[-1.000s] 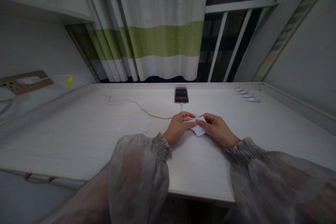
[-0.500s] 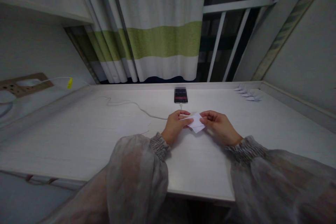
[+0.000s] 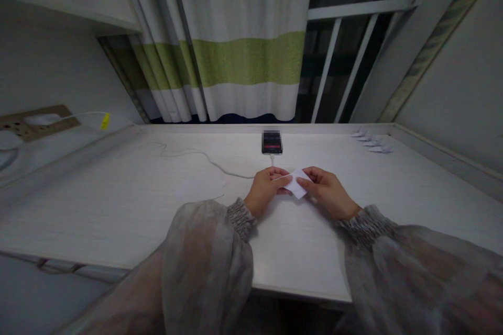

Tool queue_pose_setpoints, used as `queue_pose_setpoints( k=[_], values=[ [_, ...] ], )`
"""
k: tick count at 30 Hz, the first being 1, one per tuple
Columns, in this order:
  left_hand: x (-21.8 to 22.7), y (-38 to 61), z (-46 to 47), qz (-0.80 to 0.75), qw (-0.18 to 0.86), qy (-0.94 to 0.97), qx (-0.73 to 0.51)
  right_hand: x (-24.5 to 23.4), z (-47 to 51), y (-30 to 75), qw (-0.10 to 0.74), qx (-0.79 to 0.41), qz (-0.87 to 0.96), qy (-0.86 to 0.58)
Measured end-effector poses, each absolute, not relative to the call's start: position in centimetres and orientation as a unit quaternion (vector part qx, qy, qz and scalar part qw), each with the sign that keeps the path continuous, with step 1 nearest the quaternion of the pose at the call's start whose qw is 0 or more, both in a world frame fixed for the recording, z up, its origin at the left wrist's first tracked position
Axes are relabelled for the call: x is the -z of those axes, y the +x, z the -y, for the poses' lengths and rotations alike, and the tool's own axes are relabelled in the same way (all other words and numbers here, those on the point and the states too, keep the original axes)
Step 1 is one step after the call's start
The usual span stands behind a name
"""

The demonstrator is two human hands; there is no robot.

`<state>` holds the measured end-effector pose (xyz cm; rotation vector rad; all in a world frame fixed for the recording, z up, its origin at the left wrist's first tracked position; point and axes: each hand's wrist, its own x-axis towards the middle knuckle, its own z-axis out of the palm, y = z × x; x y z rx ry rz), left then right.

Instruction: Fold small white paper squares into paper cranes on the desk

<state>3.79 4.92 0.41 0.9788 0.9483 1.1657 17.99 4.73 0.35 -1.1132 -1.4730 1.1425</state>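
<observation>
A small folded piece of white paper (image 3: 298, 187) is held between both hands just above the white desk. My left hand (image 3: 267, 188) pinches its left side, thumb on top and fingers beneath. On the paper's right side, my right hand (image 3: 328, 190) presses with the thumb while the index finger curls along the far edge. Parts of the paper are covered by the fingers. Flat white sheets (image 3: 201, 187) lie on the desk to the left of my left hand.
A phone (image 3: 272, 142) lies beyond the hands, plugged into a white cable (image 3: 212, 161) that runs left. Several folded paper pieces (image 3: 373, 141) sit at the back right of the desk (image 3: 118, 209). A power strip (image 3: 39, 121) is at the left wall; a curtain (image 3: 243, 63) hangs behind.
My right thumb has slid slightly left over the paper, and the paper is turned a little between the hands. The view has shifted slightly.
</observation>
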Motion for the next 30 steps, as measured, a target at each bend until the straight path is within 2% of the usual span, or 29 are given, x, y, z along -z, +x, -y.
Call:
queue_pose_setpoints(
  k=[4, 8, 10, 14, 17, 21, 24, 30],
  values=[
    [-0.2, 3.7, -5.2, -0.401, 0.648, 0.425, -0.488, 0.1, -5.2, 18.7, 0.452, -0.466, 0.589, -0.482],
    [0.8, 3.0, -5.8, -0.418, 0.598, 0.516, -0.448, 0.5, -5.6, 19.4, 0.432, -0.415, 0.622, -0.504],
    [1.2, 2.6, -5.9, -0.450, 0.510, 0.612, -0.403, 0.7, -5.6, 19.5, 0.416, -0.389, 0.644, -0.511],
    [1.1, 1.7, -5.5, -0.475, 0.182, 0.806, -0.302, 0.9, -5.2, 19.1, 0.356, -0.280, 0.724, -0.520],
    [0.8, 1.5, -5.1, -0.422, 0.049, 0.875, -0.232, 0.9, -4.8, 18.9, 0.288, -0.184, 0.783, -0.520],
    [0.7, 1.8, -4.8, -0.333, -0.032, 0.931, -0.146, 0.8, -4.3, 18.9, 0.234, -0.051, 0.833, -0.499],
    [0.7, 2.2, -4.4, -0.327, -0.061, 0.936, -0.116, 0.7, -3.9, 18.8, 0.199, 0.031, 0.858, -0.473],
    [-0.2, 2.6, -3.2, -0.374, -0.104, 0.918, -0.080, 0.2, -3.0, 18.8, 0.119, 0.093, 0.889, -0.432]
  ],
)
